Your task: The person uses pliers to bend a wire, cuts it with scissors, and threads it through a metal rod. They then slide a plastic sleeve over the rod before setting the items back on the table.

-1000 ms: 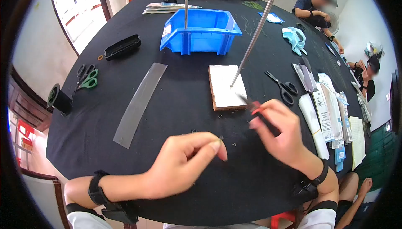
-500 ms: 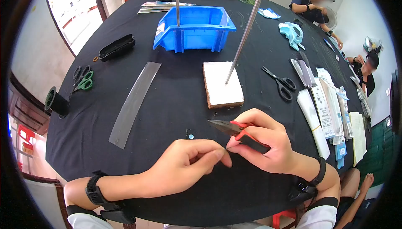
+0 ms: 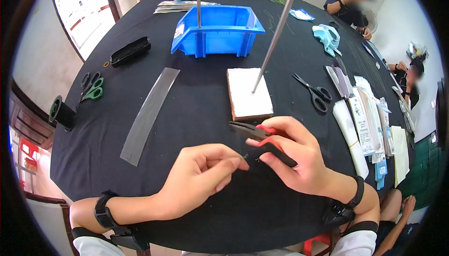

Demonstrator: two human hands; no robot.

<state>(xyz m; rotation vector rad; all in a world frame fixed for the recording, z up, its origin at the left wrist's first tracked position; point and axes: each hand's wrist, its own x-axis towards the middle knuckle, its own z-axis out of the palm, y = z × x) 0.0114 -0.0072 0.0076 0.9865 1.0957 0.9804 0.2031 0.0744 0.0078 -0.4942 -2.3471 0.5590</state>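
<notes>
My right hand (image 3: 301, 155) is closed around pliers with red-and-black handles (image 3: 276, 146). Their dark jaws (image 3: 245, 128) point left, just in front of the white block (image 3: 250, 94). My left hand (image 3: 203, 174) is closed in a pinch, thumb against forefinger. Something tiny and thin shows at those fingertips, too small to name. A small gap separates the two hands above the black tablecloth (image 3: 262, 214). A thin metal rod (image 3: 273, 45) rises at a slant from the white block.
A blue bin (image 3: 217, 41) stands beyond the block. To the left lie a clear plastic strip (image 3: 149, 118), scissors (image 3: 91, 87), a black spool (image 3: 61, 112) and a black case (image 3: 131, 51). Black scissors (image 3: 314, 92) and paper packets (image 3: 365, 115) lie right. Other people sit around the table.
My hands have moved apart, the left shifting a little left. The pliers' jaws look slightly more parted and sit a bit higher. A small pale-blue dot is no longer visible near my left hand.
</notes>
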